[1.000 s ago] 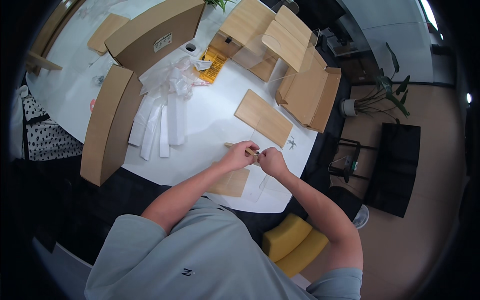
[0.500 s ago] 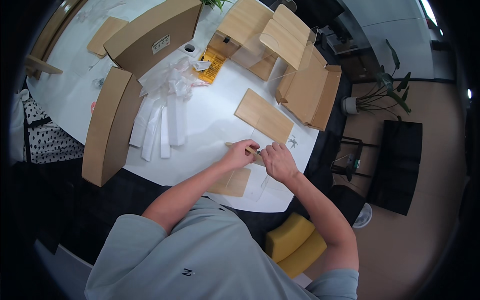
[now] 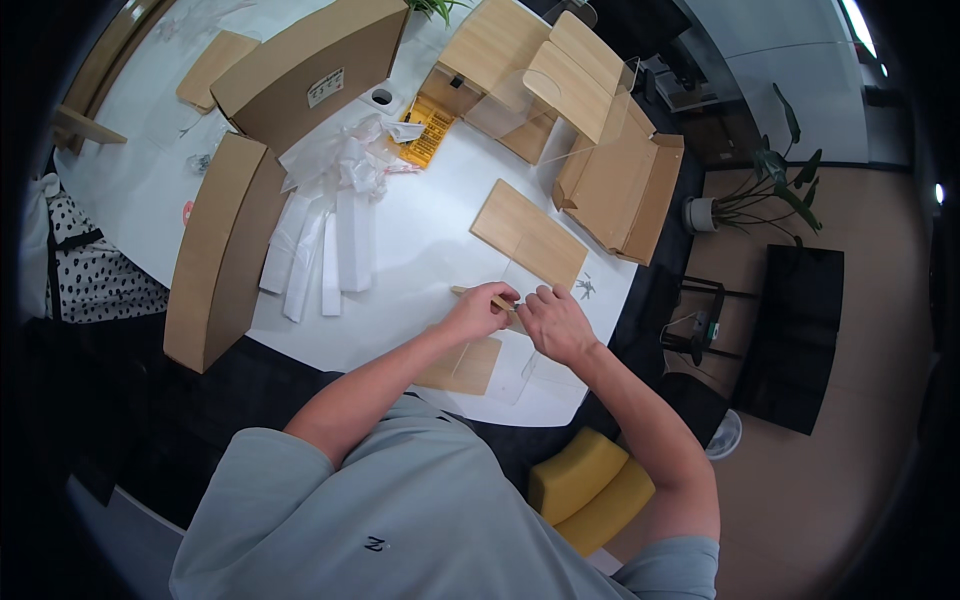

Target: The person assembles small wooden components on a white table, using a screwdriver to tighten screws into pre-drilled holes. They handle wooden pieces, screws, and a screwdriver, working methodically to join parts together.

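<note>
My left hand [image 3: 480,312] is closed round a thin light-wood piece [image 3: 459,290], one end of which sticks out to the left of the fingers. Pressed up against it, my right hand [image 3: 558,325] has its fingertips pinched at the piece's other end. Whatever lies in that pinch is too small and covered to name. Below the hands a light-wood board [image 3: 475,368] lies on the white table [image 3: 415,240], partly behind my left forearm. A clear panel [image 3: 524,372] is beside it. Just beyond the hands rests a larger wooden board [image 3: 528,232], with small metal hardware [image 3: 586,288] near its right corner.
Two cardboard boxes [image 3: 225,255] stand at the left, beside white foam strips [image 3: 353,240] and crumpled plastic wrap [image 3: 345,160]. A yellow packet [image 3: 428,130] lies farther back. A wooden unit with clear doors [image 3: 500,45] and an open carton [image 3: 625,185] occupy the far right.
My right hand has shifted slightly left and its fingers have turned a little at the wooden piece. My left hand keeps its hold in nearly the same place.
</note>
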Action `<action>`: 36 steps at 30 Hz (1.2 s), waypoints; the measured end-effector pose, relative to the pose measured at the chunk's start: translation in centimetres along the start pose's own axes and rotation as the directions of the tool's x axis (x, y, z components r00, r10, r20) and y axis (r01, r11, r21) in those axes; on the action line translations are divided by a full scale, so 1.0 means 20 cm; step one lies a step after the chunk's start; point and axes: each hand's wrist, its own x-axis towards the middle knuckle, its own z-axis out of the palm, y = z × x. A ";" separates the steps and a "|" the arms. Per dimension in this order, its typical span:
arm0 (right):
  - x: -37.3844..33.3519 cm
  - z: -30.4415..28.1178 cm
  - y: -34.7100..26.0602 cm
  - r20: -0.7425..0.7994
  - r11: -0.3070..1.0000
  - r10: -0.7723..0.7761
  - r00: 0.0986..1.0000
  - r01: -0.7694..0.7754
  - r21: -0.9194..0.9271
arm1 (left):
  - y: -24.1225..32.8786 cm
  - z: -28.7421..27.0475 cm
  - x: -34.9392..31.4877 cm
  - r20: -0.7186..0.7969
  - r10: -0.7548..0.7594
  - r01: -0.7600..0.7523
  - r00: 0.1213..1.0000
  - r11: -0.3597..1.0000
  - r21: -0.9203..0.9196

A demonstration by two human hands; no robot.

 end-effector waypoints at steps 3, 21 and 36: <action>0.01 -0.02 0.01 0.001 0.993 -0.089 0.996 0.089 -0.080 | -0.01 0.00 0.01 -0.001 -0.001 0.001 1.000 1.000 0.019; 0.03 0.03 0.03 -0.026 0.954 -0.234 0.972 0.224 -0.199 | 0.05 0.00 -0.01 0.005 -0.066 0.066 0.998 0.998 -0.011; 0.05 0.00 -0.07 0.386 0.313 0.708 0.592 -0.752 0.580 | 0.03 0.00 0.01 0.020 -0.078 0.077 0.997 0.997 0.031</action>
